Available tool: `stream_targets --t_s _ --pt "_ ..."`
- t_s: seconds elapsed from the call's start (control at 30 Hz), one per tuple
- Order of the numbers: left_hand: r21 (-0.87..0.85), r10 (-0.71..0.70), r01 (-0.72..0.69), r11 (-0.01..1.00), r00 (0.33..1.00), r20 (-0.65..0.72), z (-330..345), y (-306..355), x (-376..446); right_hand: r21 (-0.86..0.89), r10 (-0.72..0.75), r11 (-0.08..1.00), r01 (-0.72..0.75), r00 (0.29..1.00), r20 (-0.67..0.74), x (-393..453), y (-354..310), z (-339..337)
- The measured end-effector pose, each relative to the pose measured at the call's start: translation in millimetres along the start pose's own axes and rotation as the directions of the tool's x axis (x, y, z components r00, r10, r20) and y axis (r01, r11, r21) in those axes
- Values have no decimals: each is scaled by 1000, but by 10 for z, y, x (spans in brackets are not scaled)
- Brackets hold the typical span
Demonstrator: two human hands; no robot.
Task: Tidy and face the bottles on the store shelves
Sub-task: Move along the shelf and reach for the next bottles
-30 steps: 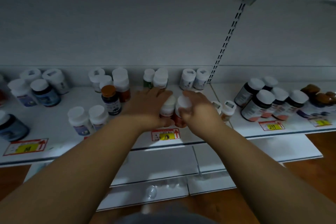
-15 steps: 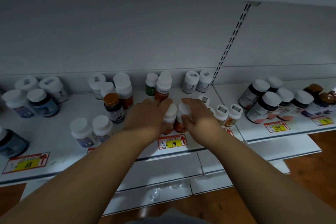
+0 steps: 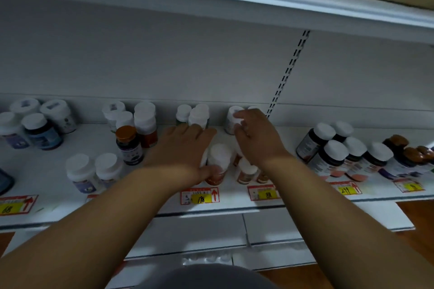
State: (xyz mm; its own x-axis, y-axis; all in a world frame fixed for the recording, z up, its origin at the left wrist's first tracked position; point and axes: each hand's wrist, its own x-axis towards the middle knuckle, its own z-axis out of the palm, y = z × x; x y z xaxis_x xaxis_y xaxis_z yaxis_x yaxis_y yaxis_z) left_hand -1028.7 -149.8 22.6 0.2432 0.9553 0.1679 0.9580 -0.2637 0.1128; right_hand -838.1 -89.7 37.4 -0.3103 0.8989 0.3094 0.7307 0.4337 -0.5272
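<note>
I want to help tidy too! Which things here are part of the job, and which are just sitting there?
Job things:
left hand holding the orange bottle
right hand reaching to the white bottle at the back

Just there:
price tag 198
upright rail with slots
wooden floor

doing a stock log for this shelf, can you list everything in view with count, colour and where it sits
orange-labelled bottle: one, white cap, front centre, above the 198 tag
orange-capped bottle: one, dark body, left of centre
white-capped bottles: two, pale, front left
dark bottles: about six, white caps, leaning, right section
brown-capped bottles: about three, far right
price tags: five visible, red and yellow, shelf edge
shelf: one, white
left hand: one, thumb on the orange-labelled bottle
right hand: one, reaching to a white back-row bottle
</note>
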Motion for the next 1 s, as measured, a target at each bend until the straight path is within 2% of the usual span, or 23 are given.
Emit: stream_targets --t_s 0.03,0.1,0.2,0.27,0.47,0.7,0.8,0.9,1.0 --pt "3 -8 8 1000 1000 -7 -16 55 25 -34 -12 999 13 1000 24 165 104 -35" --pt "9 -31 32 999 999 -36 -36 163 85 -149 -1 988 29 983 185 522 309 -55" --pt "50 -84 87 995 995 -58 -37 312 161 -347 56 929 126 882 468 909 510 38" --pt "53 -108 111 992 993 -57 -14 385 189 -438 30 871 224 865 501 1017 569 123" --pt "43 -145 148 988 987 -74 65 544 227 -529 -107 782 330 907 408 1049 692 198" --pt "-44 -197 194 980 979 -51 69 560 221 -453 -141 828 330 905 402 1052 834 237" --pt "-110 -188 178 978 978 -87 39 484 200 -305 -142 919 250 931 337 966 860 132" --pt "-125 -131 114 986 983 -131 -20 411 221 -79 -111 989 124 983 145 752 723 -128" --pt "-163 -77 48 985 982 -171 -102 402 239 181 33 983 -35 999 12 444 436 -502"
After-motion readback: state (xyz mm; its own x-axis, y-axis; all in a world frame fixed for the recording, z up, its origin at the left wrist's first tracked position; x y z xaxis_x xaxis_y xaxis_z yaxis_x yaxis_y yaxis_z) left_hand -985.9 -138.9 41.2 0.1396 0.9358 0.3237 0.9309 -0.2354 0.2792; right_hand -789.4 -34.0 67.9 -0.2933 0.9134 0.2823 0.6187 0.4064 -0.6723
